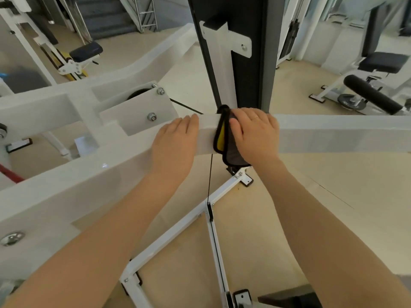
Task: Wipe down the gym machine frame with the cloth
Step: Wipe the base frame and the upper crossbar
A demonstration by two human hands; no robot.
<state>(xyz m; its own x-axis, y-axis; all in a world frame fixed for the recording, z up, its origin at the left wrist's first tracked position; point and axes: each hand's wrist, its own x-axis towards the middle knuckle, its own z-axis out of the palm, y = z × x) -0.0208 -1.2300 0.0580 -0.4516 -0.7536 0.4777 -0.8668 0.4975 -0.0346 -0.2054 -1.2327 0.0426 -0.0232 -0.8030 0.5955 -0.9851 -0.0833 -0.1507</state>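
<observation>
I see my right hand (253,132) lying flat on the grey-and-yellow cloth (226,141) draped over the white frame bar (333,132), my left hand (175,141) resting open on the bar just beside it.

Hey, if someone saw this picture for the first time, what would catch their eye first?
Probably the two hands in the middle, on the white frame beam: the right hand presses a grey, black-edged cloth with a yellow side onto it, while the left hand lies flat beside it. Just behind them rises a dark upright column.
</observation>
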